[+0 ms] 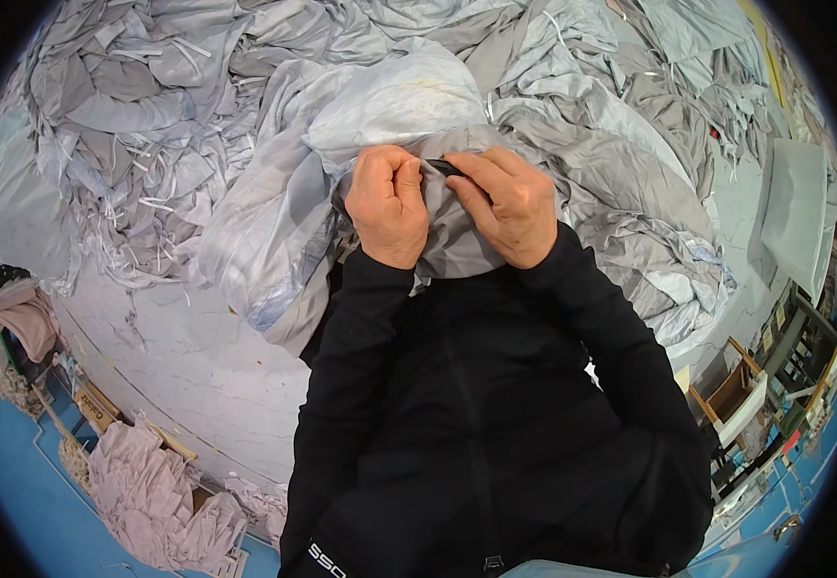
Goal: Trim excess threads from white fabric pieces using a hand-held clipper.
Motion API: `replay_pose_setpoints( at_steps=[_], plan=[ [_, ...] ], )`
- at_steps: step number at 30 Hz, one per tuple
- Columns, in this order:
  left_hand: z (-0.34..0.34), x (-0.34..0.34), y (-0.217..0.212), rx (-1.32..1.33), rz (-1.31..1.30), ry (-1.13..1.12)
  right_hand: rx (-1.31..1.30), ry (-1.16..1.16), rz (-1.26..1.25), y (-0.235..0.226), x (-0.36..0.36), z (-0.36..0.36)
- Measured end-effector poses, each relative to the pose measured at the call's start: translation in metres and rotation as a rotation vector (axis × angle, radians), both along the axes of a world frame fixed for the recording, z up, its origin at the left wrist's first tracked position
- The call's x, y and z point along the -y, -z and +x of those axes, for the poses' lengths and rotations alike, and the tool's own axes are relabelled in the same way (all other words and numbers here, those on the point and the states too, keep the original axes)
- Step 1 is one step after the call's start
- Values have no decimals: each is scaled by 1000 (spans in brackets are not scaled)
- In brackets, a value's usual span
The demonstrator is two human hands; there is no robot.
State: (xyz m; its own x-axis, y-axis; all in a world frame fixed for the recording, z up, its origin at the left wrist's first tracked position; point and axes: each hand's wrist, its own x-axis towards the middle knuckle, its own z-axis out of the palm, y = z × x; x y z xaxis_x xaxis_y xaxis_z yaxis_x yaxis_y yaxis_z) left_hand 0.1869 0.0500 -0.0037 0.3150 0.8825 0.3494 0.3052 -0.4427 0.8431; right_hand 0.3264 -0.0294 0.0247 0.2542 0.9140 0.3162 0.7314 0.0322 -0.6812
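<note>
My left hand (386, 204) and right hand (507, 204) both pinch the grey cloth (452, 246), close together, just in front of the fabric heap (245, 106) on the table (197, 356).

I saw a black long-sleeved top with a centre zip; both hands, left hand (386, 204) and right hand (512, 206), were bare; small white lettering sat near the left hem.

2 hands (386, 204), 1 grey cloth (457, 241), 1 table (197, 356)
</note>
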Motion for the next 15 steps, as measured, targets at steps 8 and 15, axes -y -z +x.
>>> replay_pose_setpoints(
  at_steps=[8,15],
  plan=[
    [0,0,0,26,-43,-8,39,-24,28,-1,0,-1],
    [0,-1,4,7,41,7,42,-7,76,1,-3,-3]
  ],
)
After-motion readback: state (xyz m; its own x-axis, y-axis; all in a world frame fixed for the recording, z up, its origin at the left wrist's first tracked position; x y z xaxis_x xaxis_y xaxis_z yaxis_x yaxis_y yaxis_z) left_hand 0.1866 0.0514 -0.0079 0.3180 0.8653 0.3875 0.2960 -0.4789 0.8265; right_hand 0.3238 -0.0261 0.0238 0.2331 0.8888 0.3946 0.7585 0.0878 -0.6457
